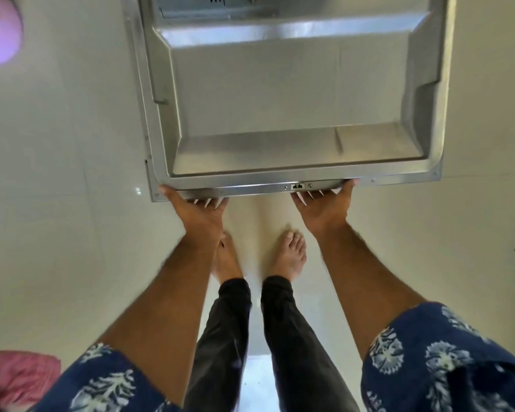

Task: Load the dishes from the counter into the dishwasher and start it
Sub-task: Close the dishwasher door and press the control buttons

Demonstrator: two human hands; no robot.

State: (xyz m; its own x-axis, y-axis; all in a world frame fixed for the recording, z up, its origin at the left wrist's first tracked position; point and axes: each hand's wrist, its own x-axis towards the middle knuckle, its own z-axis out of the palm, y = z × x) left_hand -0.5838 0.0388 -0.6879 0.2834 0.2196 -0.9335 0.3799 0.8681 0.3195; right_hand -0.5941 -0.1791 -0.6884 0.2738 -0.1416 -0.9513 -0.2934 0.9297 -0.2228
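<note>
Blue patterned sleeves (446, 364) nearest, bare forearms reaching down to dishwasher door (292, 93) lying open above pale floor (57, 173); left hand (201, 211) and right hand (324, 206) grip its near edge, fingers curled beneath, thumbs on top.

No text, label, brand or number can be read anywhere, not even on the dishwasher door (292, 93)

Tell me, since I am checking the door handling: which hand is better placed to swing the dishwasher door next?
Neither clearly: left hand and right hand both grip the dishwasher door at its front edge, either side of the latch.
</note>
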